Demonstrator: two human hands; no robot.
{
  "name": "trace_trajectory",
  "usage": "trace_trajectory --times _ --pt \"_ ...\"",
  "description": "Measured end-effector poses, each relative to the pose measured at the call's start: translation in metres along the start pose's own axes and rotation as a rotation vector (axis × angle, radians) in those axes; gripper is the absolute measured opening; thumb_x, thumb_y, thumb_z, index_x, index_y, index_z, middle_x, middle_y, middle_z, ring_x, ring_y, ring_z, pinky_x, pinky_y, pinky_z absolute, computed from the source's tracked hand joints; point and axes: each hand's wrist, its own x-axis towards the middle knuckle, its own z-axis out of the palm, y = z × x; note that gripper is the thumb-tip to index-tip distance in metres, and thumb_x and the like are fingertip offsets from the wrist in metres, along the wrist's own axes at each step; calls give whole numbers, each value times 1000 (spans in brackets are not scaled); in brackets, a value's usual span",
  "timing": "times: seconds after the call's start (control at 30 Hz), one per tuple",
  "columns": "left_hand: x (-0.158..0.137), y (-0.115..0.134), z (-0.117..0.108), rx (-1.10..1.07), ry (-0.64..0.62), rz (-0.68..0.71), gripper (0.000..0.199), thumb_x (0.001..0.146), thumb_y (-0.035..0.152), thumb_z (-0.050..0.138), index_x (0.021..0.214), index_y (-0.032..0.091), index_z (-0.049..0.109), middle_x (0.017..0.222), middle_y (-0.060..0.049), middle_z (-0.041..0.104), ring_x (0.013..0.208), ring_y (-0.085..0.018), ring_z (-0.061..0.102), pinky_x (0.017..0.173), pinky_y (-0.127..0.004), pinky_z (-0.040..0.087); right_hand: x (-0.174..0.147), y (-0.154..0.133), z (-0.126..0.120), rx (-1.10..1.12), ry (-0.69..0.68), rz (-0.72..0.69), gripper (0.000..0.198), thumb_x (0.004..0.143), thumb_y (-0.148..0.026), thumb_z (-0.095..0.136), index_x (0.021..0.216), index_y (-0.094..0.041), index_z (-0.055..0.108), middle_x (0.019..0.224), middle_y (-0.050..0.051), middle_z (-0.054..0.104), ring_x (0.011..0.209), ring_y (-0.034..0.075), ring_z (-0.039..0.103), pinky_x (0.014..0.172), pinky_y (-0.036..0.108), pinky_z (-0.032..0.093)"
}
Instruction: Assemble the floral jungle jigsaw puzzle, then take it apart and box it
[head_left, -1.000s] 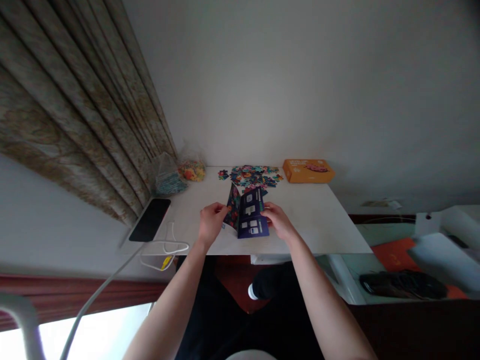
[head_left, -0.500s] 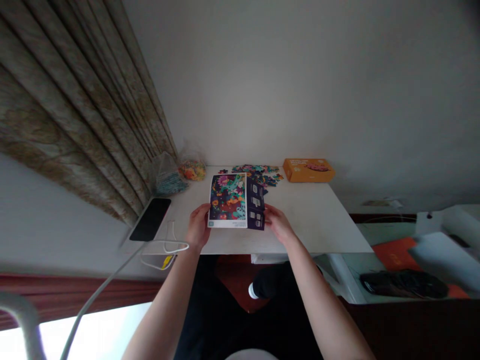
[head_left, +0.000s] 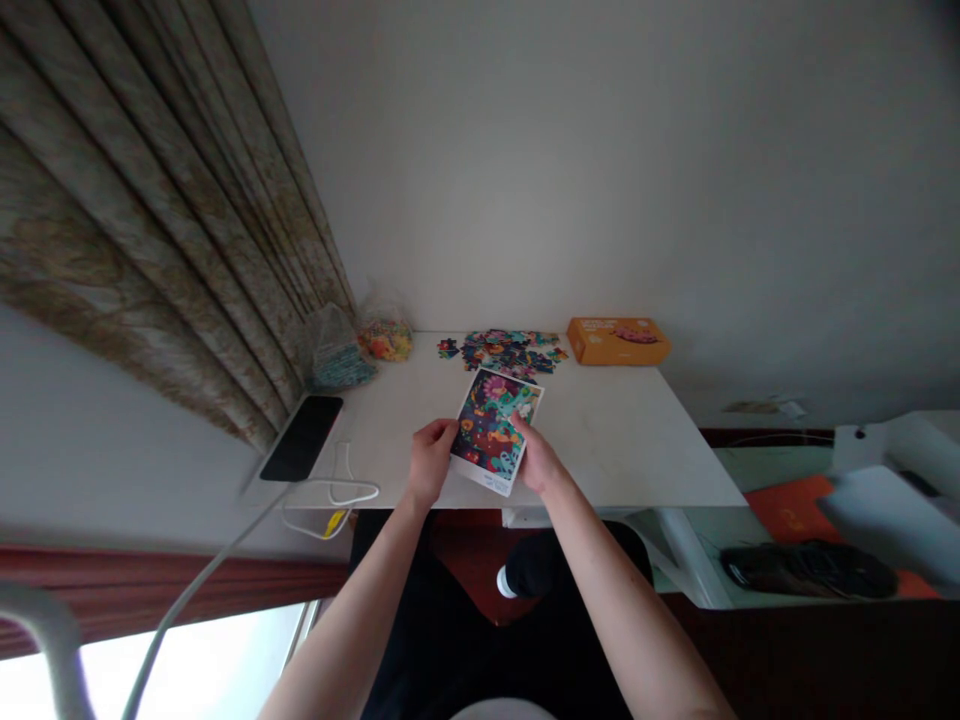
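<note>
Dim, soft daylight, perhaps from lower left; edges warped, corners dark.

Both bare forearms reach forward, the left hand (head_left: 429,462) and right hand (head_left: 534,462) pinching with curled fingers.

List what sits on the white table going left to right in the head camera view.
Black phone → clear bag of bluish pieces → bag of orange pieces → left hand → picture card → right hand → orange box.
</note>
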Motion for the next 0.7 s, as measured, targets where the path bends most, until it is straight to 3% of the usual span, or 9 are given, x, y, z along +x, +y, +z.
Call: trace_trajectory --times 0.07,0.17,0.23,0.27,0.37,0.43,0.63,0.7 --pt "0 -3 -1 37 10 46 37 82 51 62 85 17 74 83 -4 73 80 -19 65 72 -28 49 2 2 -3 -6 57 -21 58 70 -63 82 111 -26 66 106 9 79 108 33 73 86 48 62" --pt "-4 -8 3 13 196 98 46 75 47 74 111 19 69 114 -10 71 102 -23 66 83 -31 52 6 3 -7 30 172 -108 56 71 -61 83 111 -27 65 108 8 78 109 32 73 86 46 62" --pt "-12 -10 10 -119 257 42 64 71 45 81 126 22 59 130 -14 64 114 -24 64 89 -33 53 7 4 -6 60 223 -186 56 73 -65 79 112 -27 64 112 7 78 114 32 71 86 46 62" --pt "-17 -11 14 -210 205 -25 67 71 46 81 129 23 57 132 -14 63 114 -24 65 90 -34 54 8 6 -6 64 234 -219 56 74 -67 77 112 -27 64 114 7 77 116 32 70 87 46 62" --pt "-31 -11 24 -422 -114 -235 61 75 55 77 123 21 59 121 -14 70 100 -24 72 81 -36 58 7 11 -4 28 229 -257 57 76 -70 73 114 -27 65 114 7 77 116 31 70 87 46 62" --pt "-33 -11 25 -418 -204 -268 60 71 53 79 117 19 61 110 -12 74 89 -24 73 74 -34 58 6 15 -7 -19 241 -269 57 74 -66 76 115 -28 65 110 6 78 113 30 71 86 44 61" --pt "0 -23 -5 -97 -56 -61 56 66 37 76 117 17 65 85 -4 74 74 -20 69 63 -27 51 -1 14 -47 -232 531 -324 57 63 -50 84 111 -25 68 82 1 74 76 23 70 58 30 54" --pt "14 -27 -17 42 20 20 51 69 33 72 117 17 69 80 -3 71 69 -18 66 64 -27 49 -2 14 -58 -320 552 -296 57 61 -46 84 111 -23 68 75 0 71 66 19 66 52 27 50"
